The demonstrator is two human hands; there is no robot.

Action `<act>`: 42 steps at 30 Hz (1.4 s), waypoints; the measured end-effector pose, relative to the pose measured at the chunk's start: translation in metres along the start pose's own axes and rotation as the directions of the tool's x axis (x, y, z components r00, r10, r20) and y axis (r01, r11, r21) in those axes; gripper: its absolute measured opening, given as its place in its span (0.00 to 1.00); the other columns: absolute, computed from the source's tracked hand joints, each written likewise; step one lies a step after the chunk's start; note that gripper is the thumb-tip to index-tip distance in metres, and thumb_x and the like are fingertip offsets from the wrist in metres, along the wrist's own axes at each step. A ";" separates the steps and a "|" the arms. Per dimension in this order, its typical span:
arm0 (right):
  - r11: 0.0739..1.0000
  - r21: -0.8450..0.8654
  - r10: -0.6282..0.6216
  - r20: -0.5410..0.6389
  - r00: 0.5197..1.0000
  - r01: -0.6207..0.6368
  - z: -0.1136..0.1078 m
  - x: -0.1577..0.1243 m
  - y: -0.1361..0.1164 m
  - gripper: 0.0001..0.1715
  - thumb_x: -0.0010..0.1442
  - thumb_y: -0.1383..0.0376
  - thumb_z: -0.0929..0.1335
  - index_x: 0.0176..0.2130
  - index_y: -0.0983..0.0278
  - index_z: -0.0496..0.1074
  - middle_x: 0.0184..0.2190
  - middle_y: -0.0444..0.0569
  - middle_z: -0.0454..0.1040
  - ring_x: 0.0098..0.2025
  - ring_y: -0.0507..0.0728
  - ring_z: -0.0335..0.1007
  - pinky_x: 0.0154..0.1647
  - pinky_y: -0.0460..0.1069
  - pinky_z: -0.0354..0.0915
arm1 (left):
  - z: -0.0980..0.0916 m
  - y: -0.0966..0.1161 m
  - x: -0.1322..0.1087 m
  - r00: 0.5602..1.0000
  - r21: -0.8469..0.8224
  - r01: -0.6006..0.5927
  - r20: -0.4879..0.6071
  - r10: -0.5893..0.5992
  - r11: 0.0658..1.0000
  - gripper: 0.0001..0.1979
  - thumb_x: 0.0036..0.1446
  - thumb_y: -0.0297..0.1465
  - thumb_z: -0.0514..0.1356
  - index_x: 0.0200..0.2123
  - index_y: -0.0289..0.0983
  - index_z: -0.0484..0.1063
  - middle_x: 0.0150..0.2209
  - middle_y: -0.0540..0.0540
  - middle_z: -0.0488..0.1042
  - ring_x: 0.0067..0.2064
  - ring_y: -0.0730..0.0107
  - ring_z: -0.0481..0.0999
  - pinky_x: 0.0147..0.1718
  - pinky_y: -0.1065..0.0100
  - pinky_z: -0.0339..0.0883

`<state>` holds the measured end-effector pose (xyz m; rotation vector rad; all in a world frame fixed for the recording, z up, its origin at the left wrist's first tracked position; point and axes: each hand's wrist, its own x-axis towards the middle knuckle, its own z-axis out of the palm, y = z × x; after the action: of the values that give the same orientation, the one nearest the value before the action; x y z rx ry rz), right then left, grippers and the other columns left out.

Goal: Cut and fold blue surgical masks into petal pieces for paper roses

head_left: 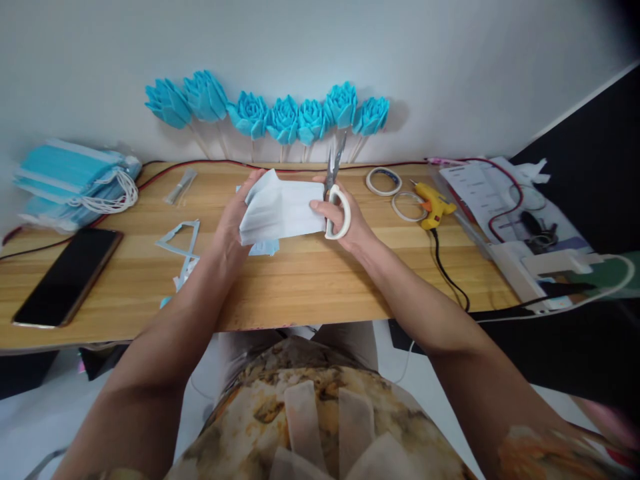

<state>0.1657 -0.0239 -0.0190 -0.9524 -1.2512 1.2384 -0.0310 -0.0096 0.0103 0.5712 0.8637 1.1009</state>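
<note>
Between my hands, above the table, is a white fabric sheet (pixel 287 207), partly folded at its left end; it looks like mask material. My left hand (pixel 235 217) grips that left end, its fingers mostly hidden behind the sheet. My right hand (pixel 350 217) is closed around a pair of scissors (pixel 339 212) with white handles, blades pointing away from me and slightly apart. The right thumb also presses on the sheet's right edge. Beneath the sheet, light blue fabric pieces (pixel 265 248) lie on the table.
Blue fabric flowers (pixel 284 120) on sticks lean against the wall. Stacked face masks (pixel 70 173) and a phone (pixel 69 277) lie left, near blue-white offcuts (pixel 180 243). Right are tape rolls (pixel 384 181), a yellow glue gun (pixel 434 203), papers (pixel 480 190) and a power strip (pixel 520 273).
</note>
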 end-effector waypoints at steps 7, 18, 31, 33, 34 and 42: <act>0.992 0.010 -0.122 -0.132 0.984 0.125 -0.011 0.011 -0.007 0.31 0.48 0.52 0.78 0.49 0.57 0.71 0.36 0.43 0.67 0.38 0.55 0.64 0.40 0.51 0.64 | 0.005 -0.002 -0.007 0.999 -0.096 0.042 0.025 -0.040 0.994 0.34 0.63 0.62 0.54 0.49 0.37 0.77 0.43 0.38 0.84 0.57 0.43 0.80 0.55 0.50 0.77; 0.986 -0.023 -0.165 -0.181 0.970 0.164 -0.012 0.013 -0.002 0.32 0.50 0.49 0.78 0.50 0.56 0.72 0.38 0.44 0.67 0.40 0.55 0.65 0.44 0.52 0.66 | 0.007 -0.020 -0.009 0.986 -0.075 -0.017 0.165 0.029 0.997 0.24 0.58 0.29 0.65 0.59 0.37 0.74 0.52 0.41 0.84 0.62 0.44 0.77 0.64 0.47 0.71; 0.993 -0.022 0.115 0.031 0.993 -0.114 -0.006 0.005 -0.027 0.37 0.50 0.42 0.78 0.50 0.59 0.70 0.34 0.43 0.74 0.30 0.51 0.66 0.29 0.48 0.64 | -0.012 0.017 0.005 0.959 -0.131 -0.266 -0.137 0.248 0.955 0.28 0.55 0.22 0.64 0.60 0.39 0.72 0.48 0.41 0.85 0.53 0.52 0.84 0.57 0.53 0.78; 0.984 -0.101 0.158 0.083 0.984 -0.150 -0.003 0.000 -0.031 0.37 0.49 0.43 0.78 0.49 0.61 0.72 0.34 0.45 0.75 0.30 0.51 0.68 0.29 0.49 0.63 | -0.017 0.024 0.005 0.947 -0.140 -0.302 -0.156 0.280 0.943 0.27 0.56 0.23 0.64 0.60 0.39 0.72 0.49 0.41 0.84 0.54 0.52 0.84 0.57 0.54 0.78; 0.975 -0.147 0.182 0.103 0.978 -0.166 -0.001 -0.003 -0.032 0.36 0.49 0.44 0.79 0.49 0.61 0.73 0.34 0.45 0.75 0.30 0.52 0.68 0.28 0.49 0.62 | -0.018 0.027 0.005 0.945 -0.139 -0.307 -0.158 0.285 0.941 0.26 0.56 0.24 0.64 0.60 0.39 0.72 0.49 0.41 0.84 0.55 0.52 0.83 0.57 0.54 0.78; 0.944 -0.291 0.236 0.269 0.934 -0.155 0.007 -0.015 -0.028 0.31 0.55 0.47 0.77 0.51 0.61 0.76 0.31 0.44 0.73 0.32 0.52 0.67 0.31 0.49 0.62 | -0.008 0.026 -0.003 0.962 -0.157 -0.262 -0.123 0.244 0.952 0.21 0.59 0.23 0.63 0.55 0.37 0.74 0.47 0.42 0.84 0.57 0.53 0.82 0.59 0.56 0.77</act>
<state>0.1647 -0.0433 0.0073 -1.1353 -1.6245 1.4370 -0.0518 -0.0028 0.0270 0.4932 0.7884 1.4351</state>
